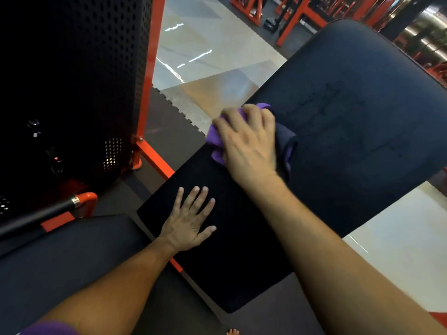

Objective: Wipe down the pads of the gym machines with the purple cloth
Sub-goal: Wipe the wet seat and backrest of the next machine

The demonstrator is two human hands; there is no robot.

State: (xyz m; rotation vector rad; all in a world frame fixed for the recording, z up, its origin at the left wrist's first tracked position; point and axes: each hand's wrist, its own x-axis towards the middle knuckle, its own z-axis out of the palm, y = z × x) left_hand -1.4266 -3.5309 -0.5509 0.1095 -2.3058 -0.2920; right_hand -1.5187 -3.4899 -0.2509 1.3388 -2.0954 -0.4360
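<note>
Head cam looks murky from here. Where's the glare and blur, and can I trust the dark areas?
Head view: glare streaks on the glossy floor; right hand on the cloth slightly motion-blurred; left hand sharp; lower pad and perforated panel nearly black, detail lost; wide-angle bending at the edges.

Head camera, close, looking forward-down over black pad [338,131], both forearms.

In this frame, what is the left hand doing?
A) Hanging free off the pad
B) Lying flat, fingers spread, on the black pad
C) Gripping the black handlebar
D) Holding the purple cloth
B: the left hand lies flat with fingers spread on the black pad, while the right hand presses the purple cloth farther up the pad.
</note>
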